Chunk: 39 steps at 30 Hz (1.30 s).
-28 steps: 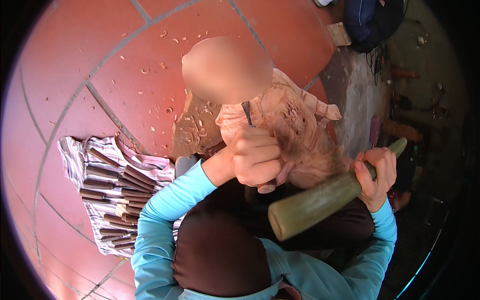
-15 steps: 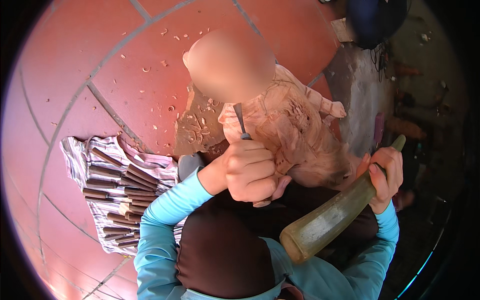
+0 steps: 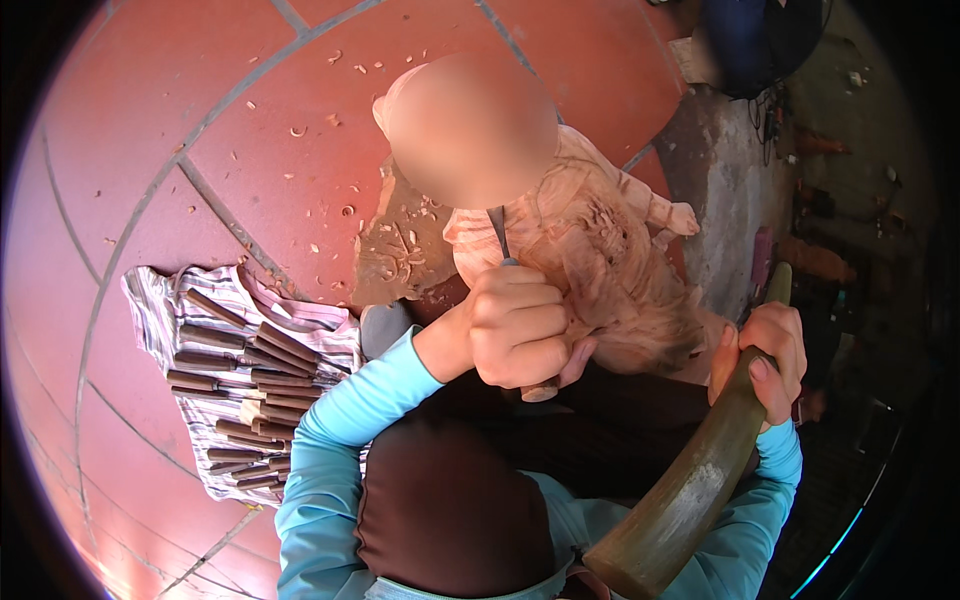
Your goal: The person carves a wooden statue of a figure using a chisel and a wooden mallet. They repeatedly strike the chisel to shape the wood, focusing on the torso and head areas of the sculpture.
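Nearest, a long tapered olive-grey horn-shaped mallet, thick end low by the lap, thin end up beside the carving's right side; right hand wrapped round its narrow upper part, fingers curled fully closed on it. Probably heavy and stiff, smooth enough to slip, so best gripped at that slim neck. Next, left hand clenched in a full fist round the pale wooden handle of a steel-bladed carving chisel, handle butt poking out under the fist, blade tip set against the carving. Likely light, rigid, sharp at the tip; handle the only safe hold. Beyond, a pale pinkish carved wooden figure resting across the lap and reaching onto the red tiled floor; likely hard and weighty, fine detail prone to chipping. At the left, on the tiles, a striped grey-white cloth carrying about fifteen brown wooden-handled chisels, exact count unclear. One mallet, one chisel in hand, one figure, one cloth. Farther out, many scattered pale wood shavings.
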### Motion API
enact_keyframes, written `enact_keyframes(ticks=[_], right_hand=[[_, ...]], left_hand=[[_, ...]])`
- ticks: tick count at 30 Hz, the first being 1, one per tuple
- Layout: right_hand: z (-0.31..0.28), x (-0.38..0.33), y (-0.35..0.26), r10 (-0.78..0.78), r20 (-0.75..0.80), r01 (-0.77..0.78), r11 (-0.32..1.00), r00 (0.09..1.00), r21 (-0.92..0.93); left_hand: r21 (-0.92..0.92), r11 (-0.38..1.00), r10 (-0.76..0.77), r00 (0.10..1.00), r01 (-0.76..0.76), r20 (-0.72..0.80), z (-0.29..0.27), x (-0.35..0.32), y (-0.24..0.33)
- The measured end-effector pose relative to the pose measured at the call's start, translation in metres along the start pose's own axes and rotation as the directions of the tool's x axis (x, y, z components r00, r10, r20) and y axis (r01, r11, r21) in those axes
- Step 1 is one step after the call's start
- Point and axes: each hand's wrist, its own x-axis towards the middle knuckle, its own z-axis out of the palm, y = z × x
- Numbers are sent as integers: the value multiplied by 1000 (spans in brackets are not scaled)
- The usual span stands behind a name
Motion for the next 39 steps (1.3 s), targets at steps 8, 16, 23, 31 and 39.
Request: enact_keyframes(ticks=[8,16,23,31,39], right_hand=[[-11,-12,5,-32,116,48,989,993,-143],[-12,-1,-6,28,175,-8,993,984,-114],[-9,11,-11,19,279,78,939,960,-334],[-10,15,-14,-21,301,142,912,954,-386],[-9,25,-18,-63,289,183,894,955,-409]], left_hand=[[40,999,23,1000,-22,-8,1,-3,-1],[-3,1000,-4,999,5,40,-7,-5,-2],[-3,1000,28,998,-27,55,-7,-6,-4],[-13,998,68,993,-67,92,-10,-7,-6],[-90,995,47,987,-33,152,-24,-7,-4]])
